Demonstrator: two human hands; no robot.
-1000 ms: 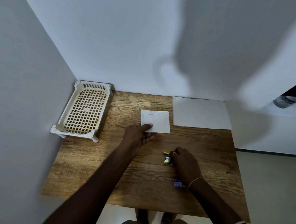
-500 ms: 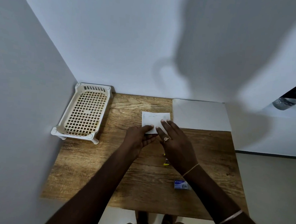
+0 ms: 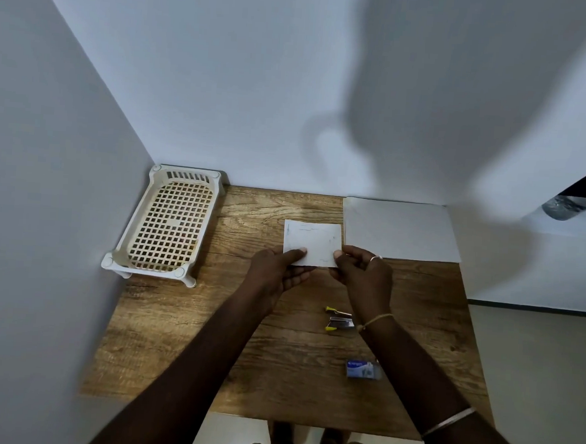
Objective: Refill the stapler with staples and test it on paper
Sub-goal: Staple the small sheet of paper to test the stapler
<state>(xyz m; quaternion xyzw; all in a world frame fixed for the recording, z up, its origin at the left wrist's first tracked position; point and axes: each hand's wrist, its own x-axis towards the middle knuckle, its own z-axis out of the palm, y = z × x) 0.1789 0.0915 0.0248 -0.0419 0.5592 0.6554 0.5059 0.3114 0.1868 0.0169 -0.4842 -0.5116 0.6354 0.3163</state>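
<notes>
A small white square of paper [image 3: 314, 240] is held over the middle of the wooden table [image 3: 181, 335]. My left hand [image 3: 278, 272] pinches its near left corner and my right hand [image 3: 364, 270] pinches its near right corner. The small yellow and metal stapler [image 3: 338, 320] lies on the table just below my right wrist, untouched. A small blue box of staples [image 3: 361, 369] lies nearer the front edge, partly behind my right forearm.
A cream plastic lattice tray [image 3: 168, 224] stands at the back left against the wall. A larger white sheet [image 3: 401, 228] lies at the back right corner. Walls close the left and back; the floor drops off at the right and front.
My right hand left the stapler on the table, reached forward to the small paper and took its right corner. The left hand kept its hold on the left corner.
</notes>
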